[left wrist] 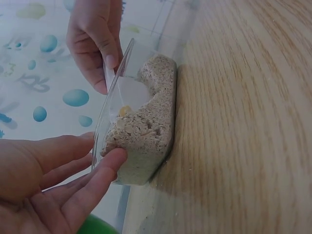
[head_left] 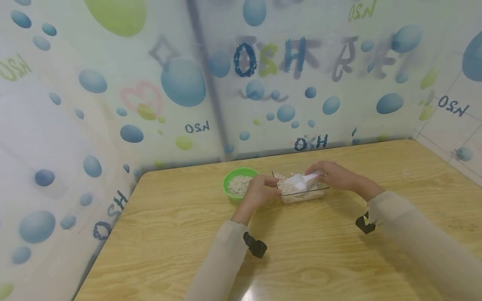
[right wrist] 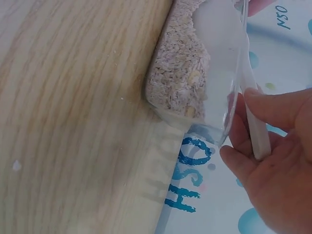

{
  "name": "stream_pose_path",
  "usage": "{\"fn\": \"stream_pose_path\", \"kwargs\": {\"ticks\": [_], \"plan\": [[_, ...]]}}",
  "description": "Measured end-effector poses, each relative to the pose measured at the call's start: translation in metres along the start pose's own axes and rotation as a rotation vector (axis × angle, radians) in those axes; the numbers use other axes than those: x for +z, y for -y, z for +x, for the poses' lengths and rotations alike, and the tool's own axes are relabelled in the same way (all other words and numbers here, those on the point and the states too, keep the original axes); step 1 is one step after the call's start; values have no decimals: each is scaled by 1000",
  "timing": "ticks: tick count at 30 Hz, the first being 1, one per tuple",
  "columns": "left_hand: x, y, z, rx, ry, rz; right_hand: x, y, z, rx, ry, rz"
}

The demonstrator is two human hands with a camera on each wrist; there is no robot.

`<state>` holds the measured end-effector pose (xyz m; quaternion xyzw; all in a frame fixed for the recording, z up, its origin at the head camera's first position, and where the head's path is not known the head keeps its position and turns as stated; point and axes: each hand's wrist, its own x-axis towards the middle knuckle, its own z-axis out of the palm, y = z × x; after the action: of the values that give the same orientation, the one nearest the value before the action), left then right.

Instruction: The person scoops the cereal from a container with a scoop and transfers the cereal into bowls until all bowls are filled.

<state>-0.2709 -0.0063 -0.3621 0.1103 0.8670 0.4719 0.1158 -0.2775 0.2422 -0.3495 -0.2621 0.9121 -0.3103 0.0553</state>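
Observation:
A clear rectangular container (head_left: 306, 196) holding pale oat flakes (left wrist: 151, 124) stands on the table. At its left end, my left hand (head_left: 260, 190) holds the corner, with fingertips at the rim and one against the near wall. My right hand (right wrist: 278, 141) grips the handle of a white plastic scoop (head_left: 297, 181) over the right side. The scoop's bowl lies inside the container, against the flakes, and shows through the clear wall in both wrist views. Just left of my left hand sits a green bowl (head_left: 226, 184) with similar flakes, partly covered by that hand.
The wooden table (head_left: 169, 238) extends around the container and reaches a wall (head_left: 169, 142) printed with blue and green spots and lettering. A few pale crumbs (right wrist: 17, 165) lie on the wood. A small black device hangs at each sleeve cuff.

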Motion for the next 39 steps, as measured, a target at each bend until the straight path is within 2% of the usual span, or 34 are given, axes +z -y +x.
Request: {"fn": "stream_pose_path", "kwargs": {"ticks": [10, 20, 28, 39], "plan": [[-1, -1, -2, 19, 8, -30, 3, -3, -7, -29, -61, 29], [-1, 0, -2, 45, 2, -37, 0, -7, -12, -25, -81, 95], [-3, 2, -3, 69, -4, -14, -4, -8, -15, -34, -101, 144], [-7, 0, -4, 82, 10, 47, -11, -6, -17, -25, -146, 148]]}}
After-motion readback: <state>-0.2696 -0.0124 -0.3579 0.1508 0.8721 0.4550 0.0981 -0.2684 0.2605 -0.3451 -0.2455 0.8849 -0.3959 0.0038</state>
